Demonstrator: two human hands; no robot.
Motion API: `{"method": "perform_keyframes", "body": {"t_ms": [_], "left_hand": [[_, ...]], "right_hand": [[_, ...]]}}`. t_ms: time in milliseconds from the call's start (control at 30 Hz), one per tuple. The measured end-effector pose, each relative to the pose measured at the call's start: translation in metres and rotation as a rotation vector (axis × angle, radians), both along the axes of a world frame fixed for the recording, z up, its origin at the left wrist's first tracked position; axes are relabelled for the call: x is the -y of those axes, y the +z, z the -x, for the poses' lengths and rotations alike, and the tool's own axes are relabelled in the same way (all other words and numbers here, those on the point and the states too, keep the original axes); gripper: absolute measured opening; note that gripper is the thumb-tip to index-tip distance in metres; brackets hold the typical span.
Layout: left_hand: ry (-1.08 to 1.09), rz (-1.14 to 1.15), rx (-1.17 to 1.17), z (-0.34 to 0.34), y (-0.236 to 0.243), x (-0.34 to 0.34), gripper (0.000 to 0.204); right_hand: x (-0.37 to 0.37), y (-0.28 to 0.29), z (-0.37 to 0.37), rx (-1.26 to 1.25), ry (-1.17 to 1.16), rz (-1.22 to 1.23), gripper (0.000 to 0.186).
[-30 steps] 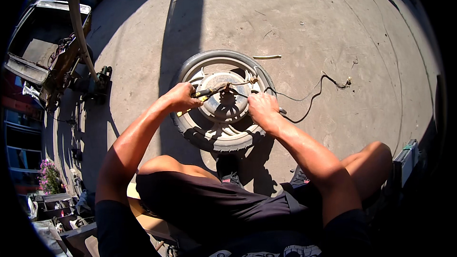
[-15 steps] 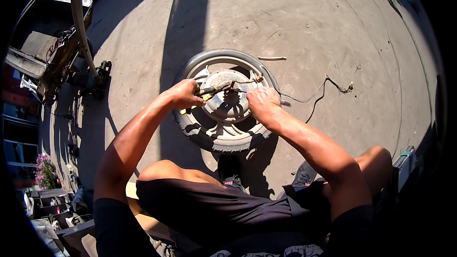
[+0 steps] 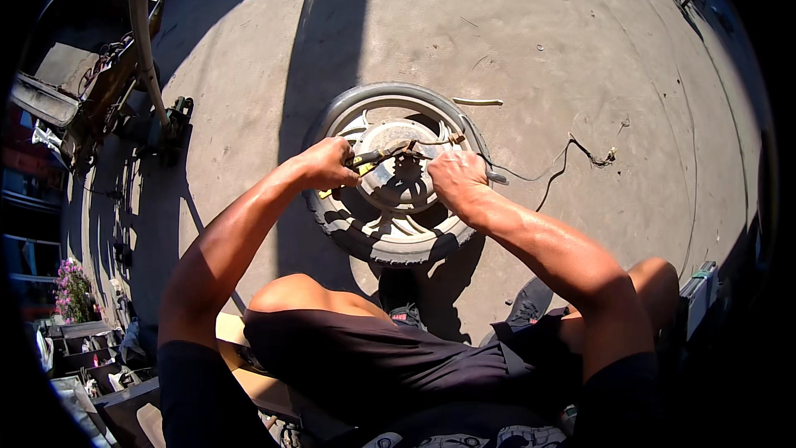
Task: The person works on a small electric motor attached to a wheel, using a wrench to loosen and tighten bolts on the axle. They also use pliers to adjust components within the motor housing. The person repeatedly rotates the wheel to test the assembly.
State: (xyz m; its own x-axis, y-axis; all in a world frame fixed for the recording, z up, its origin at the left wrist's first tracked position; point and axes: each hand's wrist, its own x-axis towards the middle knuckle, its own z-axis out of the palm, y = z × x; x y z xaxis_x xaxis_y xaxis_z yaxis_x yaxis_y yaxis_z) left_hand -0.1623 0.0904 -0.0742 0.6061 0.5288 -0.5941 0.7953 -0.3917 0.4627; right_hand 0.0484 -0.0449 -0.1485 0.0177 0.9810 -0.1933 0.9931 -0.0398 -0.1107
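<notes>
Left hand (image 3: 327, 163): closed in a fist round yellow-handled pliers (image 3: 377, 156), at 9 o'clock of the hub, resting over the tyre's inner edge. Pliers: nose pointing toward 3 o'clock, reaching over the hub top, meeting the wires there.

Right hand (image 3: 454, 180): fingers curled and pressed together at 3 o'clock of the hub, pinching thin wires (image 3: 431, 143) just beside the plier tip; exact grip hidden by knuckles.

Wheel (image 3: 396, 174): small, lying flat on concrete ground (image 3: 514, 41), directly between both hands and ahead of the knees. Black treaded tyre (image 3: 390, 236), pale spoked rim, round hub motor (image 3: 400, 174) at centre.

Cable (image 3: 557, 168): dark, thin, trailing from the wheel's 3 o'clock edge outward across the ground, frayed end well apart from the wheel.

Pale strip (image 3: 478, 102): on the ground at 1 o'clock of the wheel, near the tyre, not touching.

Hose (image 3: 141, 33): thick, grey, at 10 o'clock, running upward beside a parked vehicle (image 3: 75, 58).

Pink flowers (image 3: 73, 289): far at 8 o'clock.

Dark shoes (image 3: 531, 303): at 6 o'clock of the wheel, in shadow.
</notes>
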Motion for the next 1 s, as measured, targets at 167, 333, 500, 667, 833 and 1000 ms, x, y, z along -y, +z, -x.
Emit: {"method": "perform_keyframes", "body": {"t_ms": [167, 333, 500, 667, 833, 1000], "left_hand": [[0.004, -0.031, -0.027, 0.004, -0.007, 0.006, 0.024], [0.014, -0.055, -0.083, -0.005, 0.009, 0.006, 0.026], [-0.076, -0.029, -0.089, -0.008, 0.003, 0.004, 0.028], [-0.104, 0.002, -0.104, 0.002, -0.018, -0.004, 0.025], [-0.18, -0.09, -0.09, -0.004, -0.025, -0.003, 0.024], [-0.218, -0.117, -0.092, 0.002, -0.037, -0.003, 0.023]], "right_hand": [[0.027, -0.029, -0.007, -0.095, -0.092, -0.117, 0.015], [0.012, -0.011, -0.012, -0.093, 0.011, -0.078, 0.016], [-0.015, 0.0, -0.001, -0.03, 0.142, 0.032, 0.016], [-0.018, 0.004, 0.004, -0.051, 0.118, 0.091, 0.016], [-0.009, -0.003, -0.002, -0.103, 0.049, 0.045, 0.017], [-0.003, -0.017, -0.004, -0.125, 0.013, -0.021, 0.016]]}}
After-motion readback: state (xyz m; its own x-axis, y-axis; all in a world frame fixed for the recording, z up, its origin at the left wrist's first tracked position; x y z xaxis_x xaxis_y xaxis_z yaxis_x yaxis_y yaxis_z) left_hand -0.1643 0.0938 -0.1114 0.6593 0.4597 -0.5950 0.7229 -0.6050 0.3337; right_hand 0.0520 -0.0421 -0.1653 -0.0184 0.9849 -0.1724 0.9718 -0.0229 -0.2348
